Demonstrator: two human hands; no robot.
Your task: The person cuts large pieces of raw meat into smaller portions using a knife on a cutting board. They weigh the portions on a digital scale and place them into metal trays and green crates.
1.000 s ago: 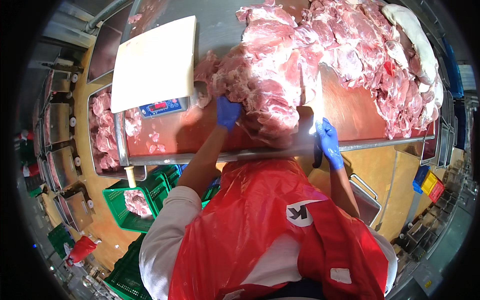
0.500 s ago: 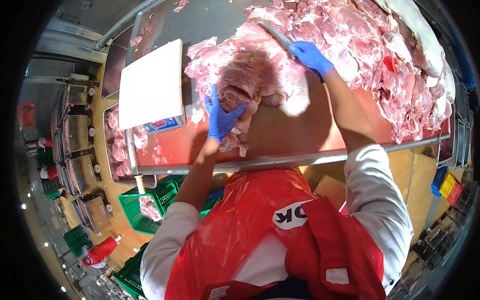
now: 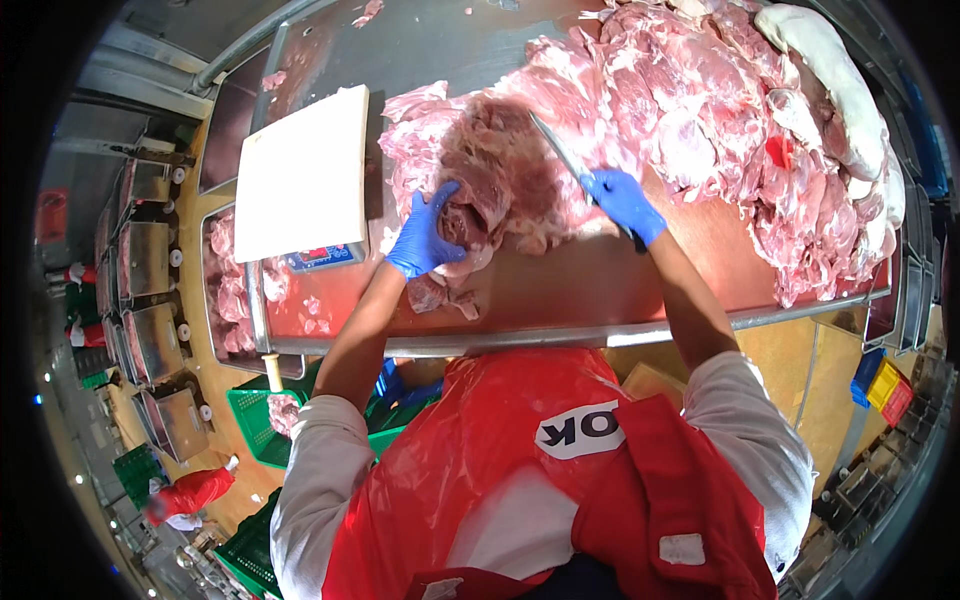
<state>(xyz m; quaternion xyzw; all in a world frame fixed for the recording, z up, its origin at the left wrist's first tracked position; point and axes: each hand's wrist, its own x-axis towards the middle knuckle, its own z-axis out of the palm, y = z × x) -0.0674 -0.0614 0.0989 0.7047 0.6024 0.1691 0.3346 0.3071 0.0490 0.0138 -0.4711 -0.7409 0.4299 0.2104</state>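
Left hand in a blue glove point(image 3: 428, 238), centre-left of the frame: fingers spread, forefinger and thumb apart, laid on the lower left part of a large pink slab of raw meat point(image 3: 505, 175), beside a dark hollow in it. The slab lies at the centre of a metal worktop with a reddish near part point(image 3: 570, 285). Right hand in a blue glove point(image 3: 625, 205), right of centre: fingers closed round the handle of a knife with a narrow grey blade point(image 3: 556, 148) — blade pointing to the upper left, over the meat. Upper right: a heap of pink raw cuts point(image 3: 700, 150), with a long, pale, smooth piece point(image 3: 825, 90) along its outer side. Upper left: a flat, cream-white rectangular board point(image 3: 300, 175), above a scale with a blue panel point(image 3: 328, 256). Lower left: a green perforated plastic crate point(image 3: 248, 415).
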